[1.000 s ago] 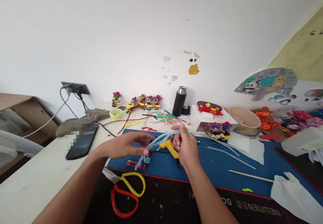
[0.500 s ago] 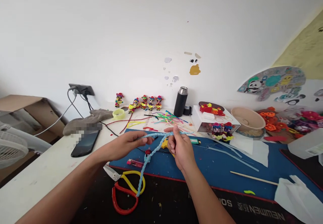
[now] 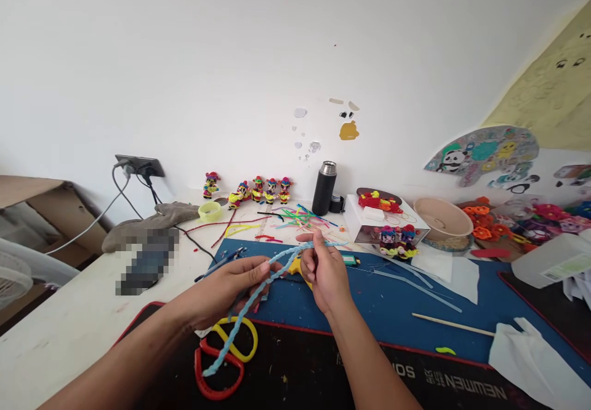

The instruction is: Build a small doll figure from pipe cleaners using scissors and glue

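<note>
A light blue twisted pipe cleaner (image 3: 240, 314) is stretched between my hands, doubled near the right one. Its long tail slants down to the left, its end in front of the scissors. My right hand (image 3: 329, 274) pinches it between thumb and curled fingers, and a short tip sticks out to the right. My left hand (image 3: 233, 284) has thumb and fingers closed on a blue strand; part of its grip is hidden. Below it are scissors (image 3: 197, 370) with red and yellow handles, blades mostly covered. A yellow tool (image 3: 295, 266) lies behind my hands, partly hidden.
Several small dolls (image 3: 257, 189) stand along the wall beside a black thermos (image 3: 324, 189). Coloured pipe cleaner pieces (image 3: 302, 216) lie scattered behind the blue mat (image 3: 383, 302). A white box (image 3: 353, 213), a wooden stick (image 3: 452, 324) and a tissue (image 3: 521, 348) are at the right.
My left hand has moved lower and left, turning palm-up. The pipe cleaner's tail has swung left across the scissors. My right hand keeps its pinch; the view has shifted slightly.
</note>
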Motion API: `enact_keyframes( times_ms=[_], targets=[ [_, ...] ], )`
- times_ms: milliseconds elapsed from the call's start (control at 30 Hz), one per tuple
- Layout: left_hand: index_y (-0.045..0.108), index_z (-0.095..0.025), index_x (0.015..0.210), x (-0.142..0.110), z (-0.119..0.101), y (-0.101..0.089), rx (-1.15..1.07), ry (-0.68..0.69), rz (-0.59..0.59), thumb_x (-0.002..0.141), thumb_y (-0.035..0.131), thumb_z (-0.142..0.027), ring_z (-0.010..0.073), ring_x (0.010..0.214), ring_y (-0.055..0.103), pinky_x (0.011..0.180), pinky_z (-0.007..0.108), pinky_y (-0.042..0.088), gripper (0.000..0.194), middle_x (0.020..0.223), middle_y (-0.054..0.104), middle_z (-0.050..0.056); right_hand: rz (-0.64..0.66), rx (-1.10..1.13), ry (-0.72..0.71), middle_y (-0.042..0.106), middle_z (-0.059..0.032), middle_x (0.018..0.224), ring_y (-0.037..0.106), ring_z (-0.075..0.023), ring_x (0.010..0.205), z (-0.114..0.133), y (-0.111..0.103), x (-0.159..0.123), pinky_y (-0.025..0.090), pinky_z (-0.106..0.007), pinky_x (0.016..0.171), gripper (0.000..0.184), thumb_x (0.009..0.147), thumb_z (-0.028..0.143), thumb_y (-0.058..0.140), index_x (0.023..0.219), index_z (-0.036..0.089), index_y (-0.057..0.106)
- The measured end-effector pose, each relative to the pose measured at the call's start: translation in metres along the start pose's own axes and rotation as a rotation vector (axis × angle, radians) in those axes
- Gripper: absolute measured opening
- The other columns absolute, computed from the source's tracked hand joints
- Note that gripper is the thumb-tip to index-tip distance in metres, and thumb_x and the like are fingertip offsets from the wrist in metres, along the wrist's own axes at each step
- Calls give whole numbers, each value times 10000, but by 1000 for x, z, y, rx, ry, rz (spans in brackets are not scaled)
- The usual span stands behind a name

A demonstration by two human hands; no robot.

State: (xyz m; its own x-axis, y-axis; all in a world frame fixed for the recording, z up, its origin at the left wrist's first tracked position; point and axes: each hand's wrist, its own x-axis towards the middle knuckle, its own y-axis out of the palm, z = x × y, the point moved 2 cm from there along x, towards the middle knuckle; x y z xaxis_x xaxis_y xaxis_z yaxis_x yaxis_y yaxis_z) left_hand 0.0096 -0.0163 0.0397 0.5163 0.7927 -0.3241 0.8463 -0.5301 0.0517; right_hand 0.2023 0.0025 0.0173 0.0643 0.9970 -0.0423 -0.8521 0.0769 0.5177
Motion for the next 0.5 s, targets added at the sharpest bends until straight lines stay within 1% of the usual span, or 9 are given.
enact_keyframes(
  times_ms=[100,167,233,300,333,400,433,467,500],
  targets=[
    [730,-215,1069,-6,-7,-4,91,24,74,850,782,-585,167,775,575,686,267,464,433,878,632,7,2,-15,-2,371,99,442,259,-64,379,0,1,-2,167,-226,403,602,772,742,768,878,151,719],
    [724,-248,1135,-8,-12,-1,129,50,128,840,811,-523,230,1007,624,874,324,499,413,1092,696,37,16,-22,0,371,98,441,261,-64,377,-1,2,-3,161,-226,404,589,789,735,758,869,153,711],
    [699,-288,1229,-8,-15,5,126,68,131,841,817,-491,281,1229,585,1018,375,465,454,1303,684,53,36,-28,7,371,98,438,261,-65,373,-3,3,-3,155,-227,403,578,806,728,748,871,155,708],
    [671,-307,1284,-6,-15,14,92,89,104,836,831,-458,292,1332,540,1089,390,424,499,1400,657,58,53,-33,16,380,95,437,265,-68,370,-4,3,-4,157,-229,403,569,815,721,743,875,156,708],
    [664,-302,1288,-4,-14,19,64,100,94,839,831,-449,289,1315,558,1088,391,424,501,1377,673,66,57,-34,16,383,94,438,267,-68,370,-5,3,-4,162,-231,406,566,819,719,742,877,157,708],
    [655,-268,1281,-2,-9,27,-16,105,115,869,801,-464,279,1126,661,994,395,478,479,1179,747,84,54,-35,12,379,96,436,258,-66,366,-5,3,-4,162,-233,408,565,820,719,739,875,158,708],
    [649,-250,1270,-1,-6,29,-70,91,136,887,777,-482,263,974,696,901,386,510,466,1022,759,74,49,-33,9,374,98,435,251,-64,364,-4,2,-3,160,-235,408,568,817,722,740,876,158,709],
    [643,-239,1253,0,-2,30,-126,66,157,899,758,-499,233,810,691,787,360,520,455,870,728,45,40,-28,6,370,100,435,245,-64,363,-4,2,-2,157,-235,407,572,812,725,742,879,159,711],
    [640,-234,1217,0,1,29,-182,39,168,900,752,-511,188,663,639,670,316,494,436,755,658,2,28,-19,3,368,101,437,242,-64,364,-3,1,-2,156,-236,407,575,807,727,746,885,158,714]
  ],
)
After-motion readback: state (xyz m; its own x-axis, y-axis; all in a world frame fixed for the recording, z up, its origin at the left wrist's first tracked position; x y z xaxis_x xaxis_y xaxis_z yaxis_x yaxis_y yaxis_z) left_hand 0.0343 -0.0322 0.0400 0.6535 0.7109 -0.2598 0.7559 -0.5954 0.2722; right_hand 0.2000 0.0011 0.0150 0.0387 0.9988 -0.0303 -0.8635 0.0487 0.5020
